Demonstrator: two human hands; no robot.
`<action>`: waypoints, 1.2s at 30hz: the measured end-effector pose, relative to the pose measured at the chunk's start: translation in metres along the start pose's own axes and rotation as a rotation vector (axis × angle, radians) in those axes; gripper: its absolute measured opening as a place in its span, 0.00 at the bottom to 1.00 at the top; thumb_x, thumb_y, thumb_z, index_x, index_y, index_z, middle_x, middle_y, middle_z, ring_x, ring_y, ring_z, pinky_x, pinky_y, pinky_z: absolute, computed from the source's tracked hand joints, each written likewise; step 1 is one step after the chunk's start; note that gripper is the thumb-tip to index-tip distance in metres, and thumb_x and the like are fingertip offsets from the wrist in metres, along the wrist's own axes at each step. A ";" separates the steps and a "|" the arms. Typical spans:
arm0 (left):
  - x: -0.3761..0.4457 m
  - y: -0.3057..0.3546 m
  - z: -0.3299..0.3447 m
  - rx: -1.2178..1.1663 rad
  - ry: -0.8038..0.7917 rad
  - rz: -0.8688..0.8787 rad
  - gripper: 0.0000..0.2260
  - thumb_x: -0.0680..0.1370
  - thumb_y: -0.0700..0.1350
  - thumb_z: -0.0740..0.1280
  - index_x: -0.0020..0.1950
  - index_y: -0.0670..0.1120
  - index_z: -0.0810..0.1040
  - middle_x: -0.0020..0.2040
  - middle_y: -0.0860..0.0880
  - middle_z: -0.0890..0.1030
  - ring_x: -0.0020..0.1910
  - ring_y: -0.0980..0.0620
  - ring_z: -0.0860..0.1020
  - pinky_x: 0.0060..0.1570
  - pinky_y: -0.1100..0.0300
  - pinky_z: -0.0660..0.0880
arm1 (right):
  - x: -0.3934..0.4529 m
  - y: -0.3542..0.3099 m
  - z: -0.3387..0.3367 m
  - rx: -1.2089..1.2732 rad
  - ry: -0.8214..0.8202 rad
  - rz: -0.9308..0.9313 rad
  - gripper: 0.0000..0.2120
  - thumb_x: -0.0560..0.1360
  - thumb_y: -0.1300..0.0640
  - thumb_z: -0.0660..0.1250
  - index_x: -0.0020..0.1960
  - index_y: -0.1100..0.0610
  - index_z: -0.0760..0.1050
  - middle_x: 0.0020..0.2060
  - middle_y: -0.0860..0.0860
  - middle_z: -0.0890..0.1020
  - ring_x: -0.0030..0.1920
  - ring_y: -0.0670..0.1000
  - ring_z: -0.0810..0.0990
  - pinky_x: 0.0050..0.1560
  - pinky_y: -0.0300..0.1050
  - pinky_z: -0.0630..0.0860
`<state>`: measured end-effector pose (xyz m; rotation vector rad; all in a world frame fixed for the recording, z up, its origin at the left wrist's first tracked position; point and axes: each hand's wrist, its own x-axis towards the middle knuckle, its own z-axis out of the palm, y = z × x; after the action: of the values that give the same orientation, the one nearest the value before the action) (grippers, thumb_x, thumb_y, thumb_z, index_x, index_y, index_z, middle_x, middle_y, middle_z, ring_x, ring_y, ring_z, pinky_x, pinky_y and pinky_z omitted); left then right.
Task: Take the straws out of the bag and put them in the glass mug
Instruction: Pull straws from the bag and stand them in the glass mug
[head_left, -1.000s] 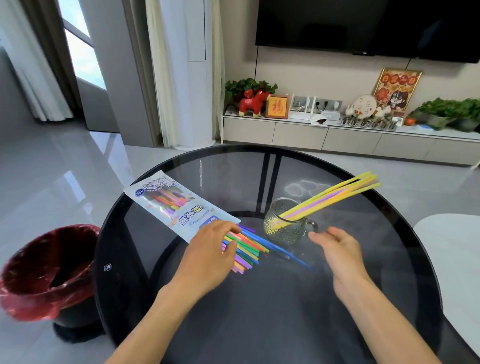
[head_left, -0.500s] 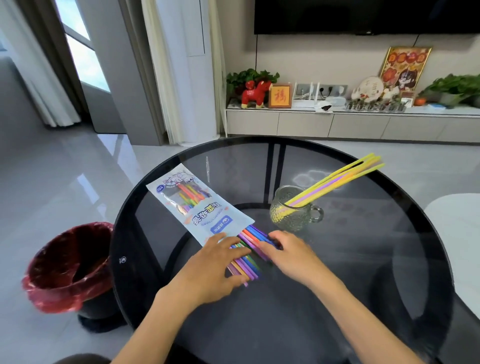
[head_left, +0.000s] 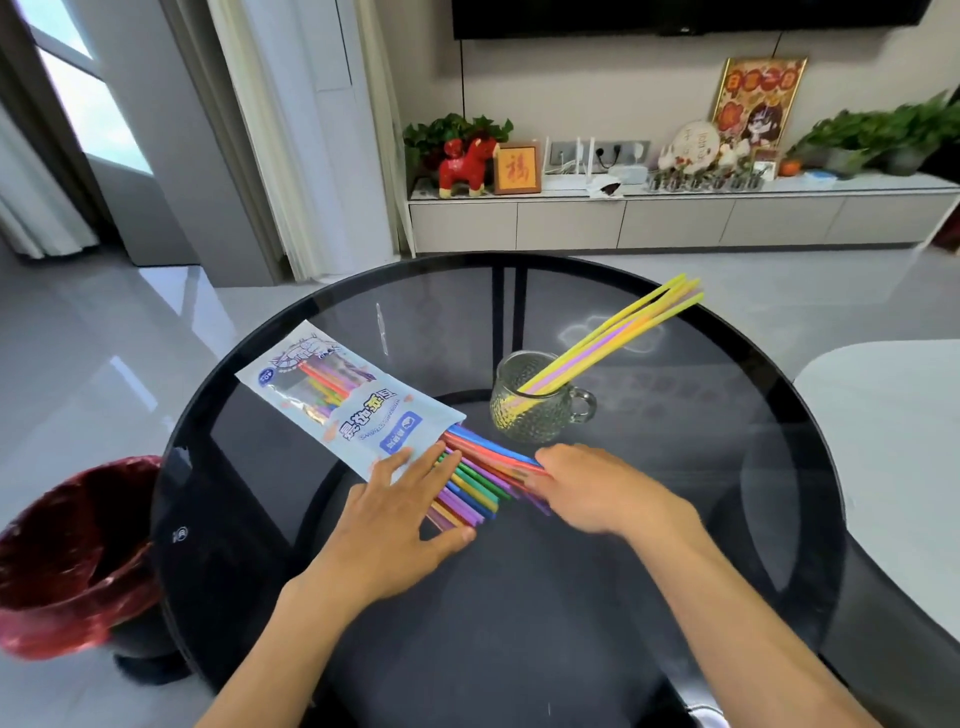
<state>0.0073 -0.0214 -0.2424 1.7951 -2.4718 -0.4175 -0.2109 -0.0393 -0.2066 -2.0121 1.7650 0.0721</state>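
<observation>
Two hands at the table. Leftmost, a red-lined bin (head_left: 72, 551) on the floor. The bag (head_left: 343, 405) lies flat on the round glass table (head_left: 571, 623), mouth toward me. My left hand (head_left: 395, 525) lies flat, fingers straight and spread, pressing the bag's mouth and the loose straws (head_left: 478, 483) fanning out of it. My right hand (head_left: 597, 488) touches their right side; whether its blurred fingers pinch any, I cannot tell. Beyond it stands the glass mug (head_left: 535, 410), several yellow straws (head_left: 623, 332) leaning out rightward.
</observation>
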 end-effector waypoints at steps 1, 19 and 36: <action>0.001 -0.001 0.000 -0.009 0.000 -0.005 0.36 0.75 0.68 0.58 0.78 0.60 0.45 0.79 0.61 0.47 0.78 0.52 0.44 0.73 0.46 0.57 | -0.002 0.006 -0.005 0.018 -0.017 0.008 0.12 0.81 0.48 0.56 0.44 0.54 0.70 0.40 0.53 0.76 0.44 0.57 0.78 0.45 0.53 0.75; 0.002 -0.003 -0.001 -0.039 0.036 -0.036 0.36 0.77 0.67 0.58 0.79 0.57 0.47 0.80 0.59 0.47 0.79 0.52 0.43 0.73 0.46 0.54 | -0.057 0.079 -0.049 0.552 -0.073 0.075 0.12 0.82 0.57 0.59 0.45 0.60 0.78 0.25 0.47 0.72 0.23 0.46 0.68 0.26 0.40 0.68; -0.007 0.026 -0.022 0.237 0.844 0.385 0.28 0.71 0.39 0.69 0.71 0.45 0.68 0.71 0.43 0.72 0.73 0.43 0.67 0.71 0.37 0.60 | -0.057 -0.015 -0.023 1.013 -0.573 -0.357 0.12 0.82 0.57 0.59 0.48 0.62 0.77 0.23 0.54 0.72 0.23 0.52 0.73 0.31 0.43 0.72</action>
<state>-0.0101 -0.0118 -0.2138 1.1261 -2.1726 0.5623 -0.2125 0.0063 -0.1630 -1.3101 0.7848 -0.2785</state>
